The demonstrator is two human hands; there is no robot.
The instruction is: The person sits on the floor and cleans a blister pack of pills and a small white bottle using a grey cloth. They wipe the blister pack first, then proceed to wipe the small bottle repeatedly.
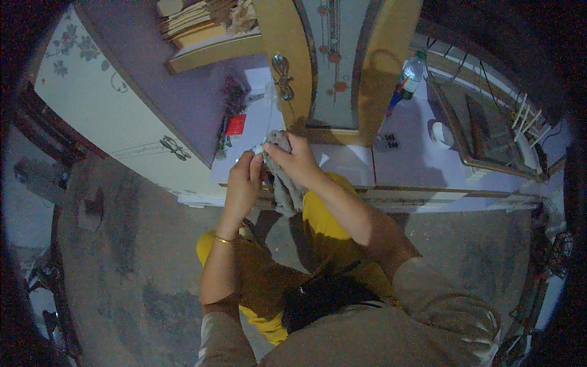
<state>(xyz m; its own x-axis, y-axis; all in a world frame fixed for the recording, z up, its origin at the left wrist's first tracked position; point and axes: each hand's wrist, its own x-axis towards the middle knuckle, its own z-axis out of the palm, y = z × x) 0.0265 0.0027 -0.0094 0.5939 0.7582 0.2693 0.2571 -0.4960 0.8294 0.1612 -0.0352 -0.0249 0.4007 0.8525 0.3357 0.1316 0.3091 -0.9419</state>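
A grey cloth hangs from my right hand, its lower end dangling in front of the cabinet's edge. My right thumb and fingers press it around a small whitish thing, too blurred to name. On the left, my left hand pinches that same small thing between thumb and fingers, with the hands nearly touching. Both are just above the front of a low white cabinet top. A thin pale cord or strip seems to rise from behind the fingers; what it joins is hidden.
A wooden panel with decorated glass stands ahead. To the right are a plastic bottle, a white round item and a framed flat screen. A red packet lies left. A white floral cupboard door slants at far left.
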